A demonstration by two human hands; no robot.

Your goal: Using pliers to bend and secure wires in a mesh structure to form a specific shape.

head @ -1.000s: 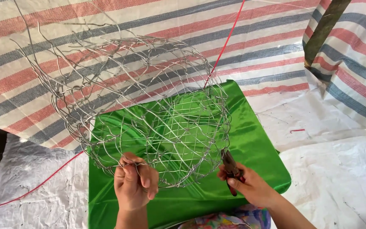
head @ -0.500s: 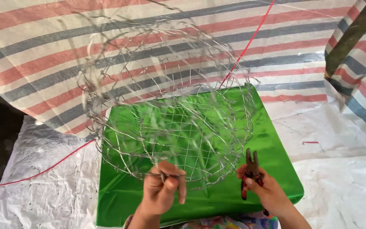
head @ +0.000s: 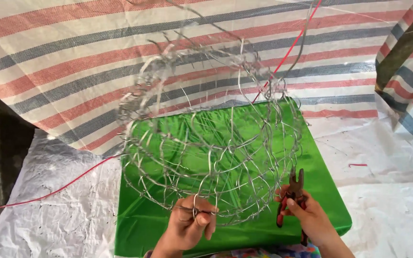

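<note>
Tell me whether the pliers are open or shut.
Shut. The pliers in the right hand point up with both tips meeting and no gap showing, beside the wire basket that the left hand grips.

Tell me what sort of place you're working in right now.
Probably a makeshift outdoor craft spot, not a proper workshop: a striped tarpaulin hangs as the backdrop, white plastic sheeting covers the ground, and a wire mesh basket frame sits over a green-covered board.

L hand is curling palm-down, fingers pinching shut w/ thumb tucked under. R hand is gripping closed, knuckles up, wrist angling in from lower right. Both forearms are coming up from bottom edge, hands apart.
</note>
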